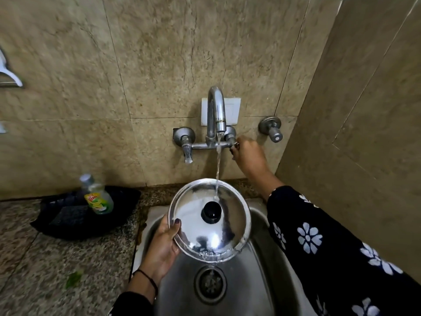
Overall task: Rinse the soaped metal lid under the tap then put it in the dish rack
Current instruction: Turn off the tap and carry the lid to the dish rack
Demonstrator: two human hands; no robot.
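rinsing is under way: left hand point(165, 241) grips the metal lid point(209, 221) by its rim over the sink point(262, 281), tap point(216, 110) water striking its top. right hand point(247, 153) is closed on the tap's valve. next, turning the lid. no dish rack visible; soap bottle point(98, 197) stands on the table point(45, 270).

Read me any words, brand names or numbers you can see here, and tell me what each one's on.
Dish soap bottle: its yellow and green label carries a red logo, too blurred to read.
Metal lid, tap, sink and wall tiles: no text visible.
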